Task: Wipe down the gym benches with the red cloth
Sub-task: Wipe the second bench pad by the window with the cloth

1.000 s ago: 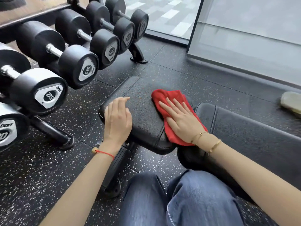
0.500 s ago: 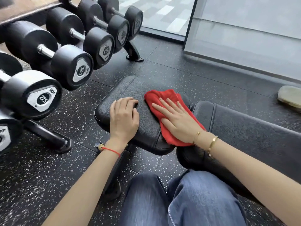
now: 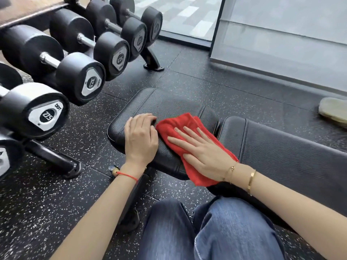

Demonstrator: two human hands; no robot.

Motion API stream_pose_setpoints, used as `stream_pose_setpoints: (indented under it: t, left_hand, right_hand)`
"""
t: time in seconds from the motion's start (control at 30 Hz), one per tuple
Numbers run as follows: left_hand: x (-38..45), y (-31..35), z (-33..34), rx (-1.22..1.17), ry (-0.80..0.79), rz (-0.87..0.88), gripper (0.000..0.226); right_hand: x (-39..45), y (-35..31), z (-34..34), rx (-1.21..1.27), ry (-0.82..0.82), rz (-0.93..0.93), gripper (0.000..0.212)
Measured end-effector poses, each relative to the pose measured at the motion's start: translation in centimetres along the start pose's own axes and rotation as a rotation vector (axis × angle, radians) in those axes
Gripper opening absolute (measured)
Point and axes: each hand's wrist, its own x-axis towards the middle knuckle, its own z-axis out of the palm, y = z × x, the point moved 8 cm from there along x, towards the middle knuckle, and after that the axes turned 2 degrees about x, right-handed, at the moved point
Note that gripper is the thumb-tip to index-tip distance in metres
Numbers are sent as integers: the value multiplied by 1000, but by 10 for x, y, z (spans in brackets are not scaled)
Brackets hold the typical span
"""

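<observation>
Red cloth (image 3: 189, 145) lies on the black seat pad (image 3: 150, 104) of the gym bench, toward the pad's end nearest the backrest pad (image 3: 281, 152), its lower corner hanging over the pad's near edge. Right hand (image 3: 201, 152) rests flat on the cloth, fingers straight and slightly spread, pressing it down (nothing gripped). Left hand (image 3: 140, 137) sits on the seat pad just beside the cloth, fingers bent at the tips onto the pad surface, holding nothing. Dumbbell rack (image 3: 62, 162) stands beyond the pad's far end. A pale green item (image 3: 334, 111), unidentifiable, lies on the floor past the backrest pad.
</observation>
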Motion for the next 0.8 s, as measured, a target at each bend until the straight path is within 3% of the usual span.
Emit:
stream_pose_setpoints:
  t: [0.3, 0.5, 0.7, 0.8]
  left_hand:
    - [-2, 2, -2, -3, -23, -4, 37]
    - [0, 0, -8, -71, 35, -51, 34]
    - [0, -2, -10, -109, 96, -39, 37]
    - [0, -1, -10, -102, 90, -28, 38]
  right_hand:
    - [117, 57, -17, 59, 46, 308, 55]
    - [168, 39, -16, 11, 8, 236, 56]
    - [98, -6, -4, -16, 32, -2, 58]
    - [76, 5, -3, -38, 54, 89, 57]
